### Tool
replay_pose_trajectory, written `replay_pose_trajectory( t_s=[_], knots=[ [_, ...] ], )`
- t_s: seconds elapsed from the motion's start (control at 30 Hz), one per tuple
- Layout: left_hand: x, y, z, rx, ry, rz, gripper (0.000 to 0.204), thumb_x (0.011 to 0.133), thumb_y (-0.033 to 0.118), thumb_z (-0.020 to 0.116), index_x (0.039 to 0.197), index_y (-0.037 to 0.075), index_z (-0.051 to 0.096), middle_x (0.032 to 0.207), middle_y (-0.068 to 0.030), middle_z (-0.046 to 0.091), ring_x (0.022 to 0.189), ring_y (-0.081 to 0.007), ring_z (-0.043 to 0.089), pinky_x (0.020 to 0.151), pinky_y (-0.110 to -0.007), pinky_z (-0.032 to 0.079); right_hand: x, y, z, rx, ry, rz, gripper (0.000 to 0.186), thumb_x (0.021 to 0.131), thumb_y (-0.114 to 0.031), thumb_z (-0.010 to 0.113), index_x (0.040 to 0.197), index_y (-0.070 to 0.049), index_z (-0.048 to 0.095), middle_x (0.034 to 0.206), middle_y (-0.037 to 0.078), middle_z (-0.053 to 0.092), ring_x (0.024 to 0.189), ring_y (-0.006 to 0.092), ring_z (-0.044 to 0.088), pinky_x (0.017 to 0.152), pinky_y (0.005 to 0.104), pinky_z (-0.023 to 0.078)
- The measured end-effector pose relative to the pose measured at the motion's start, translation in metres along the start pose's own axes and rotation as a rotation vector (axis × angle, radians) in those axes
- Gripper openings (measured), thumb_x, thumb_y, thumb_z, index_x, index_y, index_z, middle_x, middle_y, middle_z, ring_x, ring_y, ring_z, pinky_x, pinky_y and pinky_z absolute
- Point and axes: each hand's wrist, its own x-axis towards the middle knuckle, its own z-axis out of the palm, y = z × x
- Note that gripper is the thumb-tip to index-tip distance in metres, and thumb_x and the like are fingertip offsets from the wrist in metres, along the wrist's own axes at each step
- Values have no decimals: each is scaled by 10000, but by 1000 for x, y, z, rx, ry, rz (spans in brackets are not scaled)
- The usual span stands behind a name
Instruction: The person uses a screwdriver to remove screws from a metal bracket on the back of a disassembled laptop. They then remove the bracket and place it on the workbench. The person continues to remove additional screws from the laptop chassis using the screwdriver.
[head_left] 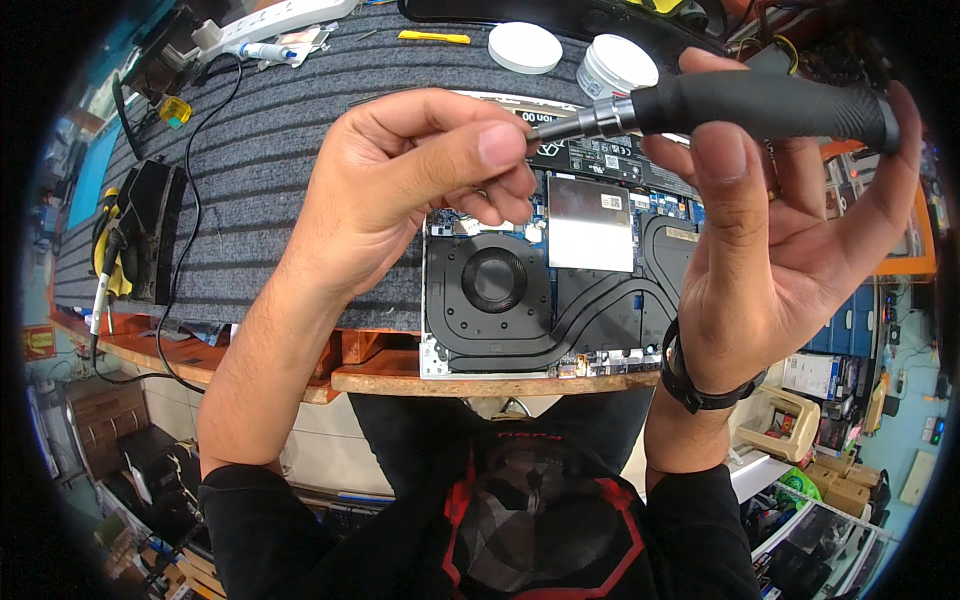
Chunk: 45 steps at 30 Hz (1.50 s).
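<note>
A screwdriver (pixel 760 104) with a thick black handle and a silver shaft lies level in the air above an opened laptop (pixel 590 315). My right hand (pixel 755 250) holds its handle between the thumb and fingers, palm turned up. At the other end, my left hand (pixel 405 165) pinches the tip of the shaft between thumb and forefinger; the very tip is hidden there. Below, the laptop's inside shows a round black fan (pixel 494 280), a silver metal cover (pixel 590 225) and a black battery (pixel 625 165), partly covered by my hands.
The laptop rests on a grey ribbed mat (pixel 270 130) over a wooden bench edge (pixel 480 387). Beyond it are a white lid (pixel 525 48), a white tub (pixel 615 68) and a yellow pry tool (pixel 434 37). A soldering iron (pixel 101 290) and its black cable hang at the left.
</note>
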Motion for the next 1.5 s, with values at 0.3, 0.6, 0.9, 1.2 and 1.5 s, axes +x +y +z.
replay_pose_trajectory(
  t_s=[0.3, 0.6, 0.9, 1.2, 1.5],
  knots=[
    [10, 8, -2, 340, 76, 82, 766, 1071, 599, 312, 1291, -62, 630, 1133, -186, 725, 1118, -272, 708, 998, -406, 554, -21, -2, -22, 316, -170, 170, 863, 968, -51, 682, 1614, -52, 109, 1163, 319, 689, 1060, 318, 733, 879, 403, 643],
    [15, 28, -8, 179, 310, 22, 551, 1073, 476, 526, 1193, -44, 662, 1046, -102, 704, 982, -175, 691, 901, -288, 552, -65, -30, 6, 193, -484, 224, 1079, 848, 27, 772, 1619, -102, 27, 1028, 287, 708, 904, 344, 747, 787, 429, 632],
    [11, 15, -24, 176, 143, 308, 576, 1057, 506, 550, 1178, -43, 676, 1022, -95, 704, 963, -170, 684, 891, -294, 551, -68, -33, 8, 38, -666, 93, 1039, 865, 44, 768, 1609, -102, 58, 1080, 310, 697, 988, 385, 734, 852, 465, 628],
    [14, 10, -32, 111, 76, 420, 562, 1040, 511, 588, 1139, -34, 685, 979, -77, 702, 925, -142, 676, 851, -268, 537, -66, -40, 10, 25, -726, 85, 1022, 875, 50, 756, 1610, -120, 66, 1118, 320, 683, 1015, 399, 730, 877, 487, 620],
    [11, 16, -27, 165, 128, 344, 573, 1046, 526, 563, 1117, -30, 682, 961, -88, 706, 905, -143, 675, 860, -268, 531, -55, -43, 13, -87, -917, -78, 986, 873, 36, 763, 1592, -106, 105, 1155, 313, 669, 1024, 401, 729, 872, 486, 629]
  ],
)
